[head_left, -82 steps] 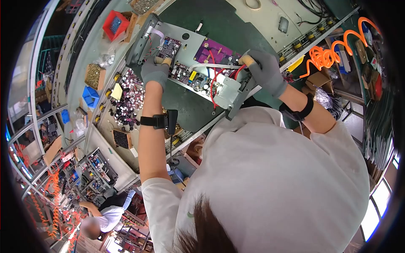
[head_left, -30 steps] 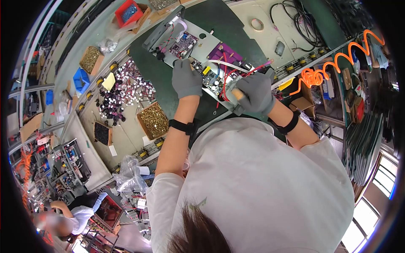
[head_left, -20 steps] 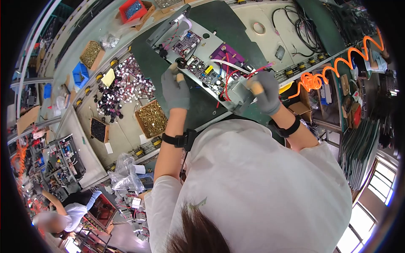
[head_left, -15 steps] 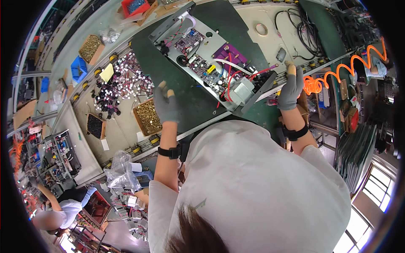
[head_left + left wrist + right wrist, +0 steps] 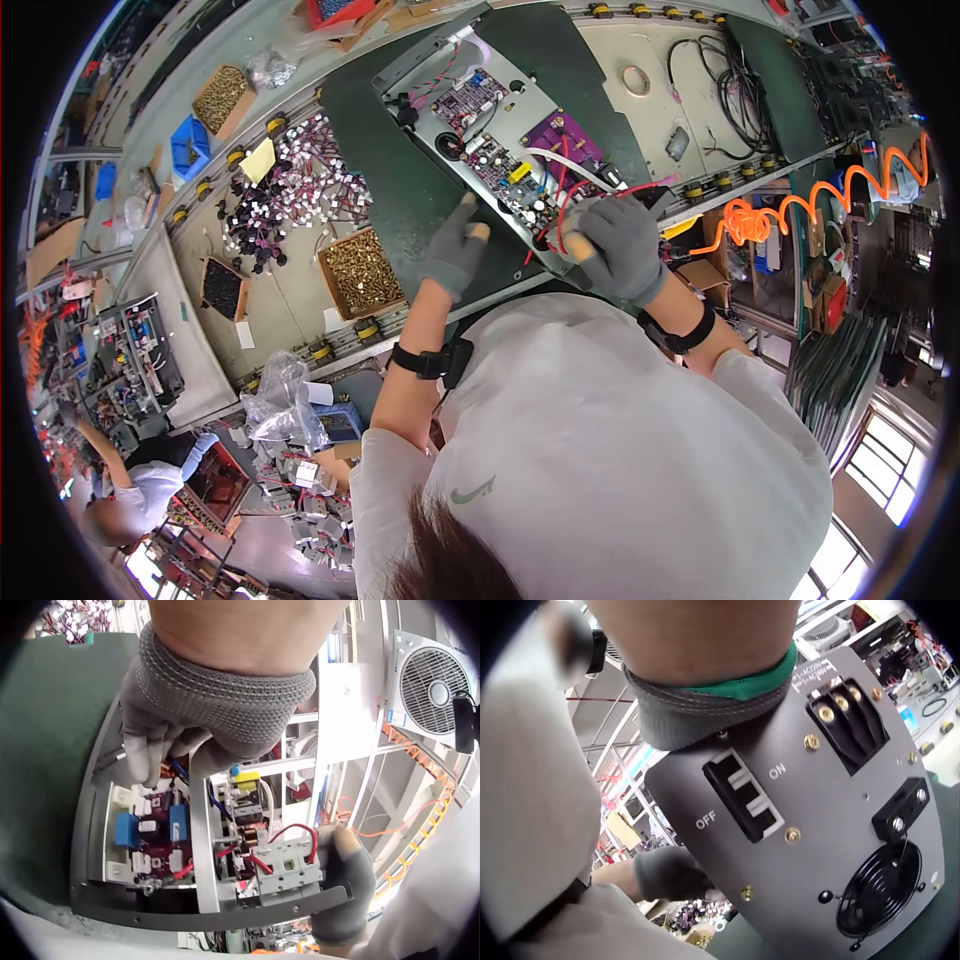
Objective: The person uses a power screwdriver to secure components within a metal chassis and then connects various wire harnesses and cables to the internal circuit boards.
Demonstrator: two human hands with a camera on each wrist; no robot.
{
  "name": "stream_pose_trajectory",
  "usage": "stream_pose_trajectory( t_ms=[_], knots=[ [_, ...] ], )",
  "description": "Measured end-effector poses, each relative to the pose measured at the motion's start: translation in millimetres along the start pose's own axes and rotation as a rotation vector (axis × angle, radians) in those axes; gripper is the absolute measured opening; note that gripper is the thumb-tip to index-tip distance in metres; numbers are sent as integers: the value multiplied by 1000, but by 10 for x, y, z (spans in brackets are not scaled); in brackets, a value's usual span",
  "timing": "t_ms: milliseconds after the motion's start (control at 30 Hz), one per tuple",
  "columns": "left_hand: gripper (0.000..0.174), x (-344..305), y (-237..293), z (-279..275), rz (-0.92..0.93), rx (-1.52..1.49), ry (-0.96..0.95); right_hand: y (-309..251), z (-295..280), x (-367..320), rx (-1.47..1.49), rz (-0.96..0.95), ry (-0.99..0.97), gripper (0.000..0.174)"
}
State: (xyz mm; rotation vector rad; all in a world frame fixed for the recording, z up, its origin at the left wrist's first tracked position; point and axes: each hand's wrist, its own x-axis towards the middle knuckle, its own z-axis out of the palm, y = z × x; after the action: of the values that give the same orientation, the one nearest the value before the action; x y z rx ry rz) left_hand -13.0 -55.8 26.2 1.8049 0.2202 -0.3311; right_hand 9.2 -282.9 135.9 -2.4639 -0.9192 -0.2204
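An open metal chassis with circuit boards and red wires lies on the green mat. My left hand is beside its left long edge, fingers loosely bent; in the left wrist view this hand hangs over the chassis and grips nothing visible. My right hand covers the near right end of the chassis, thumb and fingers curled over it, with the grey block there mostly hidden. In the right wrist view the end panel with its ON/OFF switch and fan grille hides my right fingers.
Left of the mat are loose white and black connectors, a box of brass parts and a box of black parts. A tape roll and black cable lie at the right. An orange coiled hose hangs beyond.
Both hands came off the chassis and spread apart. Since then my right hand has returned to the chassis's near right end, and my left hand has moved right to its long edge.
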Motion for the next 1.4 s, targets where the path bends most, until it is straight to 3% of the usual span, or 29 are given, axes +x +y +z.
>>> stream_pose_trajectory(
  t_ms=[33,67,167,200,267,300,400,467,600,667,733,800,833,867,900,933,967,1000,1067,1167,1233,1400],
  knots=[
    [47,22,109,20,-72,109,-99,4,-19,-1,-3,-39,13,10],
    [47,45,122,52,-73,113,-88,11,-20,4,3,-48,16,10],
    [42,103,263,112,4,540,-70,26,18,33,2,19,17,11],
    [42,126,366,128,1,542,-69,29,25,34,6,18,17,11],
    [42,175,492,183,-172,568,-213,56,16,26,6,23,-1,11],
    [36,203,416,237,-148,594,-173,71,12,24,11,17,-2,11],
    [36,271,481,347,-56,587,-229,234,-81,-59,-15,51,-55,11],
    [38,322,623,443,-70,598,-312,337,-170,-46,39,54,20,11],
    [45,584,523,817,70,425,-410,797,-471,-282,26,186,-96,13],
    [44,767,230,1025,173,278,-421,1104,-566,-470,-72,247,48,16],
    [44,863,124,1017,278,124,-433,1395,-719,-565,-483,-54,88,25],
    [36,922,76,803,143,29,-265,1741,-707,-893,-611,374,225,40],
    [33,962,-33,681,140,77,-46,2161,-731,-1195,-491,481,229,53],
    [30,1020,-225,535,138,127,172,2223,-766,-1207,-276,747,315,53],
    [27,1123,-446,365,-114,47,306,2327,-811,-1246,-200,806,346,54],
    [25,1069,-601,137,46,432,594,2466,-864,-1313,-123,865,376,55],
    [28,1048,-652,-140,-132,399,679,2660,-894,-1408,-118,896,376,56],
    [29,1016,-570,-419,-382,387,654,2626,-924,-1317,96,1058,422,54],
    [28,1140,-923,-767,-726,475,873,2568,-1011,-1177,310,1163,571,51],
    [31,1058,-1400,-1191,-872,530,813,3069,-1177,-1435,198,1141,547,44],
    [31,997,-1632,-1328,-790,861,511,3209,-1241,-1486,152,1174,559,38],
    [26,1103,-1541,-1521,-806,940,335,3602,-1361,-1715,189,1186,581,36]
  ],
)
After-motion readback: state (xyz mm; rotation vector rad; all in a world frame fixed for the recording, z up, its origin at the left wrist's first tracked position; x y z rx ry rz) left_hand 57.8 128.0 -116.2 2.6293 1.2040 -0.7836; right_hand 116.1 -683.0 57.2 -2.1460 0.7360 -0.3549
